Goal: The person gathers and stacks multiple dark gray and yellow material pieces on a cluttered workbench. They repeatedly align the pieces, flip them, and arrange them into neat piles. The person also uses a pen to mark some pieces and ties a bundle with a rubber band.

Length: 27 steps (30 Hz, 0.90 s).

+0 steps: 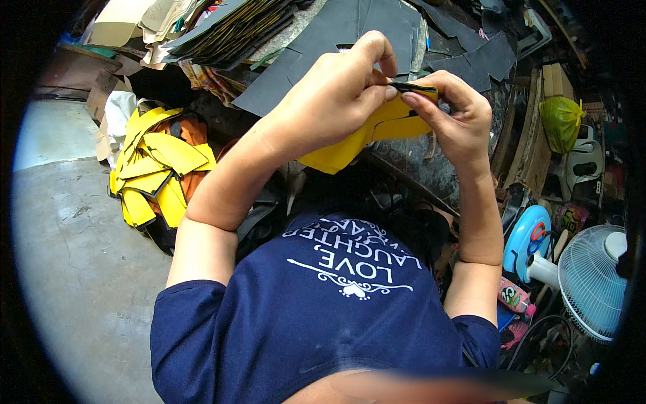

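A yellow piece of sheet material (pixel 336 153) with a black edge is held up between my two hands, above the near side of the work table. My left hand (pixel 343 87) is closed, its thumb and fingers pinching the folded black edge. At the other end of that edge, my right hand (pixel 461 111) pinches the piece between thumb and bent fingers. The yellow side faces me and hangs down beneath my left wrist. Part of the piece is hidden behind my fingers and left forearm.
Black cut sheets (pixel 336 40) cover the table, next to a thick stack of black and yellow sheets (pixel 232 34). A pile of yellow pieces (pixel 161 161) stands at the left. To the right are a blue-and-white fan (pixel 592 276), a bottle (pixel 515 295) and a yellow-green bag (pixel 560 124).
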Available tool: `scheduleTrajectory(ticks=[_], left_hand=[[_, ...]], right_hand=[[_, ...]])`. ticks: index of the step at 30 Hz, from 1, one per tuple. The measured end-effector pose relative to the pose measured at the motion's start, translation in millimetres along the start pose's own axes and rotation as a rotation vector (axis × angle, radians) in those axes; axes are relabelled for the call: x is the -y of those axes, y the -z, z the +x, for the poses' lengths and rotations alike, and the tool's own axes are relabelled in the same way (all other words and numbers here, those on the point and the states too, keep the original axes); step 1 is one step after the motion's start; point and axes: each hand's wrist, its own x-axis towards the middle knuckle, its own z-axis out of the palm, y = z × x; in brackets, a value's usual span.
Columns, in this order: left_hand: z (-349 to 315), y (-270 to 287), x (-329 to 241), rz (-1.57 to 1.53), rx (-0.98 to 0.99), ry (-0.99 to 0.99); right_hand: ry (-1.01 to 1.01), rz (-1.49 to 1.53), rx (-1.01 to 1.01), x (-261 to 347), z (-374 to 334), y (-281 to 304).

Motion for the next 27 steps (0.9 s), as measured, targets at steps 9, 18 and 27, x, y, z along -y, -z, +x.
scheduleTrajectory(ticks=[9, 18, 27], left_hand=[[-13, 1, -12, 0.308, -0.004, -0.351], [-11, -1, -10, 0.398, 0.044, -0.442], [-24, 36, 4, -0.096, 0.052, 0.224]], right_hand=[[0.301, 0.052, -0.020, 3, 5, 6], [0.348, 0.058, 0.055, -1, 6, 11], [-0.179, 0.512, -0.339, -28, -9, 19]])
